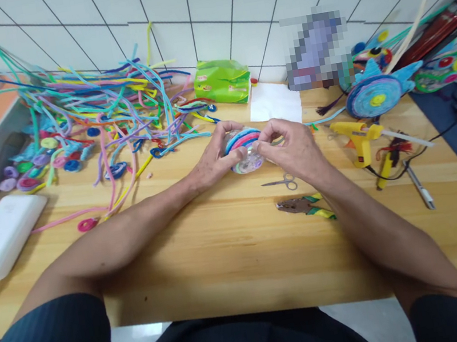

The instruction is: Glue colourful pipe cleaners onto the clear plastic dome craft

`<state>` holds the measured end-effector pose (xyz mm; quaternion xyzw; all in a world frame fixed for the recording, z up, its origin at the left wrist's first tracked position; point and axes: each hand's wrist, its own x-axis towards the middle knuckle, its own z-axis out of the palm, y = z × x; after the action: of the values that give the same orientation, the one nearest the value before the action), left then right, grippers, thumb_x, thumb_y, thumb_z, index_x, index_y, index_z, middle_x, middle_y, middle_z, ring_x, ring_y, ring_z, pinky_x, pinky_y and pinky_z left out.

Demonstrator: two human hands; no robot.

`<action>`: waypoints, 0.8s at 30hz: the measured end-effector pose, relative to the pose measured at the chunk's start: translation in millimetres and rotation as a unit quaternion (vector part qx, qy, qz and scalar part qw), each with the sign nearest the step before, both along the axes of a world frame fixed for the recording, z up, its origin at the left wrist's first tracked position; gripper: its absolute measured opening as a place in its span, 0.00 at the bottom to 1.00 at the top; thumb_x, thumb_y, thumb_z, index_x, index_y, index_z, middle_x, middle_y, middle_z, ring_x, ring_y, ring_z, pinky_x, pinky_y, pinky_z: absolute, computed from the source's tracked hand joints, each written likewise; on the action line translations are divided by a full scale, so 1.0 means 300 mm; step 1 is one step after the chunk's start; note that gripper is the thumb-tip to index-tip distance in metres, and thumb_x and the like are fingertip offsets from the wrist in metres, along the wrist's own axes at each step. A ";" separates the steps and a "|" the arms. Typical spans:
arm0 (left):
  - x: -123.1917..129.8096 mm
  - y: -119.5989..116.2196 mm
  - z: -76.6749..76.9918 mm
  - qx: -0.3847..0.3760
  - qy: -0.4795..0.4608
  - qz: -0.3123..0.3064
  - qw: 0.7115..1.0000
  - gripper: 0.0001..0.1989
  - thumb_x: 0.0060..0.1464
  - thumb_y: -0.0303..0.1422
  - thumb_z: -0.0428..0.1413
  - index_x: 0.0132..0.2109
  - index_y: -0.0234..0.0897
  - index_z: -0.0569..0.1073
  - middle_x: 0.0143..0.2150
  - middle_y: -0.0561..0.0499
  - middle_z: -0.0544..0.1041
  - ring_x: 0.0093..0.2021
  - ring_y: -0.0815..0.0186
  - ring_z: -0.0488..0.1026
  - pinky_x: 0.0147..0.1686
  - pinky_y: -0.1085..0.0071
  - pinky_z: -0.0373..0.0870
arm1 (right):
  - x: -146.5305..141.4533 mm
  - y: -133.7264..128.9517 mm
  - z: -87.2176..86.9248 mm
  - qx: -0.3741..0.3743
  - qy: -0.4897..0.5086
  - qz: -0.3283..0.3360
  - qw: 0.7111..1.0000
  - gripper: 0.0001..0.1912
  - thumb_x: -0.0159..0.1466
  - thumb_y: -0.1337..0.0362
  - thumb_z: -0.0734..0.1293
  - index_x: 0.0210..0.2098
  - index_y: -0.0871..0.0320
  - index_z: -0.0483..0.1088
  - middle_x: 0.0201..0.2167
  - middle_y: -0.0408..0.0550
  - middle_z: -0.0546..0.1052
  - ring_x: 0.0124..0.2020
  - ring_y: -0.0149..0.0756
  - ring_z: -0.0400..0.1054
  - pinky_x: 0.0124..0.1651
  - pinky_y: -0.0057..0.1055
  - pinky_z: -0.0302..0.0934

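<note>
Between my two hands, just above the wooden table, is a small round disc (244, 144) with curved blue, white and pink pipe-cleaner bands and a shiny clear lower part. My left hand (220, 158) grips its left side, thumb in front and fingers over the top edge. At the right edge, my right hand (287, 141) pinches with thumb and index finger; what sits in the pinch is too small to make out. Small scissors (284, 182) lie just below my right hand. Pliers with green and yellow handles (306, 206) rest near my right forearm.
A tangle of pipe cleaners (113, 102) and coiled pieces (52, 155) covers the left. A green packet (222, 81) and white paper (275, 101) lie behind my hands. On the right are a yellow glue gun (358, 142), a blue fish craft (377, 95) and a power bank (7, 235) at far left.
</note>
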<state>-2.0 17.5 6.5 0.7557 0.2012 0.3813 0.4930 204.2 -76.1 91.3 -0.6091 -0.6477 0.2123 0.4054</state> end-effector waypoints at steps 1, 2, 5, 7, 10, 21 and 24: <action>0.001 -0.001 -0.001 -0.004 -0.003 -0.002 1.000 0.37 0.65 0.63 0.65 0.66 0.45 0.66 0.68 0.41 0.76 0.67 0.49 0.77 0.70 0.50 0.76 | 0.004 -0.001 0.004 -0.005 -0.001 0.003 1.000 0.06 0.62 0.64 0.73 0.29 0.51 0.73 0.29 0.42 0.80 0.34 0.38 0.71 0.41 0.36 0.65; 0.002 -0.002 -0.001 -0.009 -0.006 -0.007 1.000 0.38 0.65 0.64 0.65 0.66 0.45 0.66 0.67 0.41 0.76 0.66 0.50 0.77 0.69 0.50 0.77 | 0.009 -0.001 0.009 -0.011 -0.002 0.007 1.000 0.06 0.63 0.63 0.73 0.30 0.51 0.74 0.29 0.42 0.80 0.34 0.38 0.72 0.41 0.36 0.65; 0.003 -0.002 -0.002 -0.019 -0.014 -0.018 1.000 0.38 0.65 0.63 0.66 0.67 0.44 0.66 0.66 0.41 0.78 0.66 0.49 0.79 0.68 0.49 0.78 | 0.028 0.000 0.020 -0.029 -0.005 0.017 0.999 0.06 0.63 0.61 0.75 0.31 0.52 0.75 0.29 0.42 0.80 0.34 0.38 0.72 0.41 0.37 0.65; 0.002 0.001 -0.001 -0.007 -0.014 -0.013 1.000 0.38 0.66 0.62 0.66 0.70 0.45 0.67 0.70 0.40 0.77 0.69 0.48 0.77 0.71 0.47 0.77 | 0.040 0.002 0.024 -0.039 -0.005 0.022 0.999 0.06 0.62 0.61 0.76 0.31 0.52 0.76 0.29 0.42 0.80 0.34 0.38 0.72 0.41 0.37 0.66; -0.001 0.007 0.006 0.038 0.003 0.001 0.999 0.37 0.67 0.62 0.64 0.72 0.47 0.71 0.72 0.41 0.77 0.72 0.45 0.75 0.77 0.42 0.71 | 0.050 0.003 0.025 -0.046 0.002 0.030 0.998 0.06 0.62 0.60 0.76 0.32 0.52 0.76 0.29 0.43 0.80 0.34 0.39 0.72 0.39 0.36 0.66; 0.007 -0.001 -0.008 0.053 -0.008 0.007 0.999 0.36 0.67 0.62 0.64 0.70 0.46 0.73 0.69 0.41 0.78 0.72 0.44 0.75 0.78 0.40 0.70 | 0.049 -0.002 0.033 -0.051 0.015 0.032 0.998 0.06 0.61 0.59 0.75 0.32 0.52 0.76 0.29 0.44 0.80 0.35 0.40 0.74 0.37 0.36 0.66; 0.007 0.001 -0.008 0.055 -0.007 0.001 0.998 0.36 0.67 0.62 0.63 0.70 0.45 0.73 0.69 0.40 0.78 0.72 0.44 0.74 0.78 0.40 0.69 | 0.045 -0.003 0.034 -0.050 0.012 0.026 0.998 0.06 0.61 0.60 0.75 0.31 0.52 0.76 0.29 0.45 0.80 0.35 0.40 0.75 0.36 0.35 0.66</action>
<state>0.2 17.8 4.1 0.7789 0.1773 0.3978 0.4513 217.7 -77.0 101.4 -0.6088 -0.6472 0.2622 0.3766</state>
